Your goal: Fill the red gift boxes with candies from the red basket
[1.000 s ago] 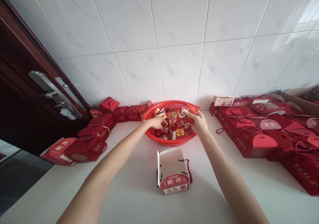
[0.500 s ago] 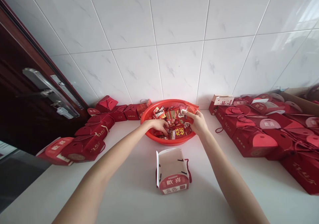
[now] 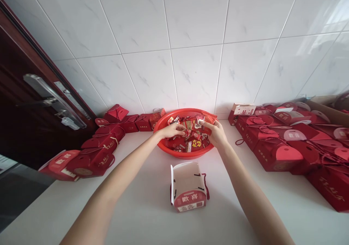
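A red plastic basket (image 3: 184,155) with wrapped sweets (image 3: 196,143) in it stands against the tiled wall. Over its left part is my left hand (image 3: 174,129), fingers pinched together at the sweets; what they grip is too small to make out. My right hand (image 3: 216,131), at the basket's right side, has its thumb and fingers closed on a red and white wrapped sweet (image 3: 199,122). Nearer to me an open red and white box (image 3: 188,183) with dark red cords sits on the white table, its pale inside showing.
Closed red boxes (image 3: 94,161) line the left side and run back along the wall. Many more red boxes (image 3: 278,154) crowd the right side, with a cardboard box (image 3: 329,110) behind them. A dark red door (image 3: 16,92) with a metal handle is at the far left.
My left hand has risen slightly and moved back and left from among the sweets. Some sweets under it have shifted. My right hand has hardly moved.
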`<state>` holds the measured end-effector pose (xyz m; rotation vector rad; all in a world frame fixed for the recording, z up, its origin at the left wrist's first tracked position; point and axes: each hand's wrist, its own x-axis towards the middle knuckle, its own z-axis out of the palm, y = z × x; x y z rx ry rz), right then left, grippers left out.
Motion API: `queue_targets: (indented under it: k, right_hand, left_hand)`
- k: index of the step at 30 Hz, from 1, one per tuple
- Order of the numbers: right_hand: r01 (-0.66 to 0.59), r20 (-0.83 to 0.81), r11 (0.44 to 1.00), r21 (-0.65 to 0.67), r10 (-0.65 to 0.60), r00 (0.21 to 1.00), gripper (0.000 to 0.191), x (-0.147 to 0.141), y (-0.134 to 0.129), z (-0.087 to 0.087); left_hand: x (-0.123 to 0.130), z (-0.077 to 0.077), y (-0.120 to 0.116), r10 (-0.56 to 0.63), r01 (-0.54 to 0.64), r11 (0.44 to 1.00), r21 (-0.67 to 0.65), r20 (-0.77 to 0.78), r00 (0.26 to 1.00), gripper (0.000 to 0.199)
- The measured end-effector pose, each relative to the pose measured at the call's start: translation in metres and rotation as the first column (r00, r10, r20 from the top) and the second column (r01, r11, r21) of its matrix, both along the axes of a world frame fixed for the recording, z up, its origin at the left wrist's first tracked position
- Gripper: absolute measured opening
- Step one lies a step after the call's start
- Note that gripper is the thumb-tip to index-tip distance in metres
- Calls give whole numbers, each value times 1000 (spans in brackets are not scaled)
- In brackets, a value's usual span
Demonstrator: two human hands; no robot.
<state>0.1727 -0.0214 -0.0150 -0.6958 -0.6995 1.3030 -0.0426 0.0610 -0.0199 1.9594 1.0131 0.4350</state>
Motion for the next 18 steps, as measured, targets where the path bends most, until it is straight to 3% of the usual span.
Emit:
queue_targets:
  k: [5,10,18]
  right_hand:
    - [-3,-11,1000,-1,3,1000,37,1,1,0]
    - [-4,-1,1000,-1,4,1000,36,1,1,0]
    - [-11,27,1000,24,10,1000,38,2,2,-1]
  left_hand:
    - [-2,-2,8,127,-116,989,-87,134,983,27]
    - [-2,-3,9,175,-152,980,-128,189,966,17]
    - [1,-1,7,201,-158,973,-166,291,935,27]
